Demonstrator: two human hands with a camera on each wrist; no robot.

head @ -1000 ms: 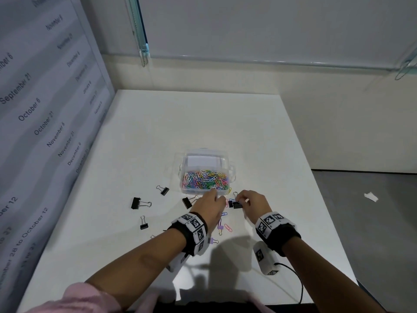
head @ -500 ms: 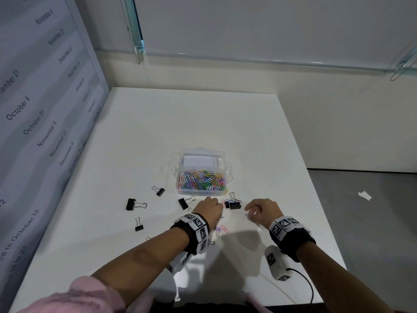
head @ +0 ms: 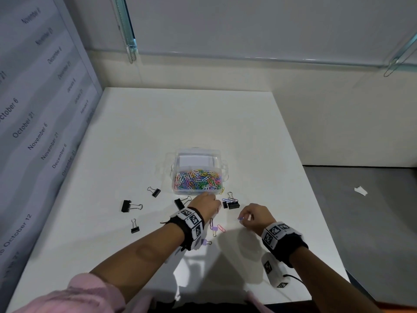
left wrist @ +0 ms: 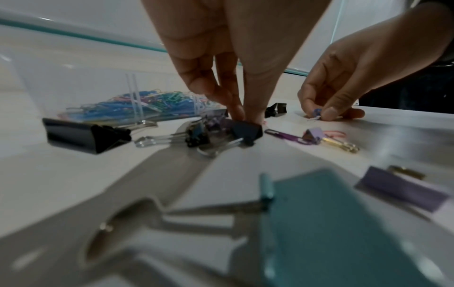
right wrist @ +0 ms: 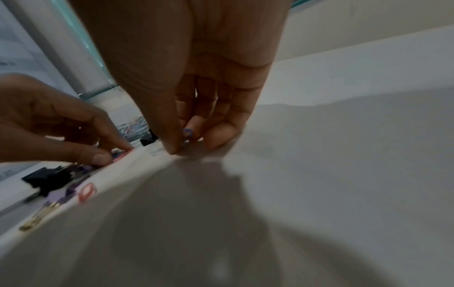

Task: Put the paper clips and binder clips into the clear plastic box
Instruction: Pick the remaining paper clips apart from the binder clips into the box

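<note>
A blue paper clip [right wrist: 187, 136], pinched at the fingertips of our right hand [head: 256, 216], sat just off the white desk [head: 180, 123], near the clear plastic box [head: 198, 175] already heaped with coloured clips. Our left hand [head: 206, 203] had its fingertips pressed together on a small black binder clip [left wrist: 247, 131] lying flat just in front of the box; whether it was fully gripped, we could not tell. We judged the step best done by lifting each clip clear before swinging it over the box's near wall, then letting go low inside. More black binder clips [head: 128, 206] lay well apart to the left, with purple binder clips [head: 214, 228] and a pink paper clip [head: 221, 228] near our wrists.
</note>
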